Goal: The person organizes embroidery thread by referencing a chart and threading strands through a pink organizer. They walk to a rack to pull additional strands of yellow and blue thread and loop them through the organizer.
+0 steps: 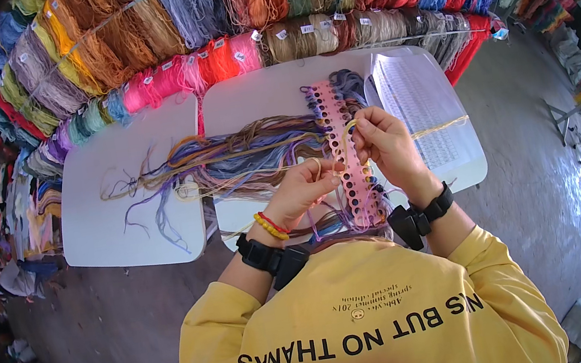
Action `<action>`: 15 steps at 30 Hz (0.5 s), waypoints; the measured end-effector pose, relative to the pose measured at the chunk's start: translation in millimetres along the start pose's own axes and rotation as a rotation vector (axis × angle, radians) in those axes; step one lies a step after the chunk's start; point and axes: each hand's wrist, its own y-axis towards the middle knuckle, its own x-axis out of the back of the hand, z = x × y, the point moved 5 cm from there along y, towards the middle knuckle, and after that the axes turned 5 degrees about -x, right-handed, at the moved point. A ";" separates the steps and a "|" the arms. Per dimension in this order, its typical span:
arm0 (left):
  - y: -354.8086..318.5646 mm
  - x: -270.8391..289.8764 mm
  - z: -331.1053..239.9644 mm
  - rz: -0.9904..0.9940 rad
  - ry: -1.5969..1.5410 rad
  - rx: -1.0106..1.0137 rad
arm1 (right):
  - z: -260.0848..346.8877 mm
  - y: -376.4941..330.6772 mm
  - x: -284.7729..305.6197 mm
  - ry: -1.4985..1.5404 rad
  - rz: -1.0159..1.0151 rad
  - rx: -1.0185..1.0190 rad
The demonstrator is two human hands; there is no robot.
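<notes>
A pink thread card with rows of round holes stands lengthwise on the white table, threads looped through many holes. My right hand is over its upper half, thumb and finger pinching a pale yellow thread that arcs over the card. Lower down, my left hand is closed in a pinch at the card's left edge, with a fine pale strand at its fingertips. A long bundle of blue, brown, purple and tan threads stretches leftward from the card. The palm sides of both hands are partly hidden.
Printed paper sheets lie right of the card, a yellow thread tail across them. Colourful skeins hang in rows beyond the table. Loose thread ends spread at left. A metal stand is on the floor at right.
</notes>
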 end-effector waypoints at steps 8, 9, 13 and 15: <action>-6.3 15.7 -8.0 -0.170 -0.020 -0.069 | 5.1 19.6 20.8 -0.232 -0.068 -0.007; -8.3 19.9 -11.1 -0.168 -0.125 -0.083 | 2.7 26.2 26.1 -0.231 -0.067 -0.005; -12.4 22.6 -19.4 -0.097 -0.433 -0.101 | 6.9 33.9 26.9 -0.832 -0.258 0.261; -10.3 27.6 -12.4 -0.143 -0.501 -0.118 | 12.7 22.7 0.6 -0.897 -0.258 0.401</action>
